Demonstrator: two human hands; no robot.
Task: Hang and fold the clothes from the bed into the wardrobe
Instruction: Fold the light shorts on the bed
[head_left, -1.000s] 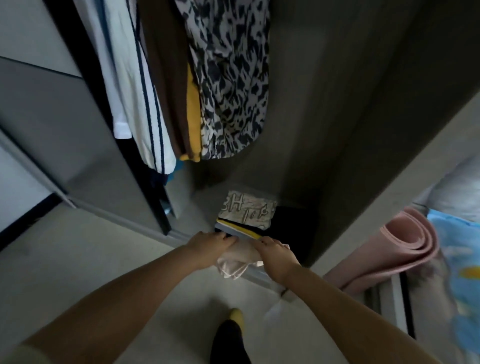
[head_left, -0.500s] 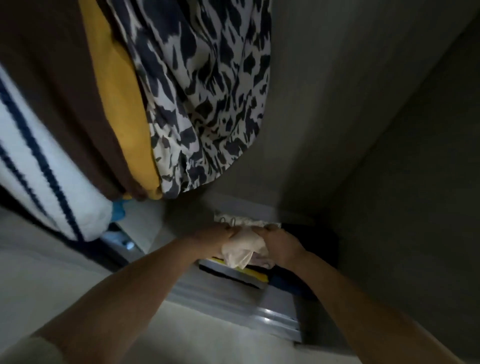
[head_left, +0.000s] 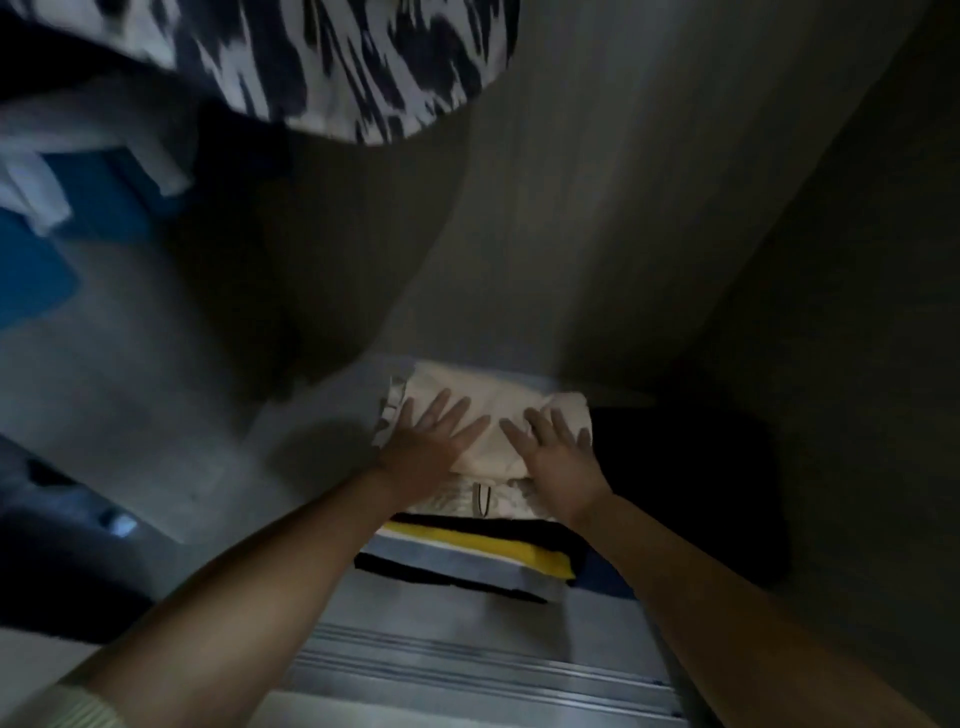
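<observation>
I'm leaning into the wardrobe (head_left: 675, 208), its floor carrying a stack of folded clothes (head_left: 467, 551) with a yellow layer jutting forward over the sliding-door track (head_left: 467, 670). That overhang is worrying me: if I'm pushing unevenly, the stack could be sliding or toppling onto the track. On top, the cream folded garment (head_left: 488, 410) is lying flat, long axis running left to right, folded edge facing me. My left hand (head_left: 431, 436) and right hand (head_left: 561, 447) are pressing on it, fingers straight and spread, each grip closing on nothing.
</observation>
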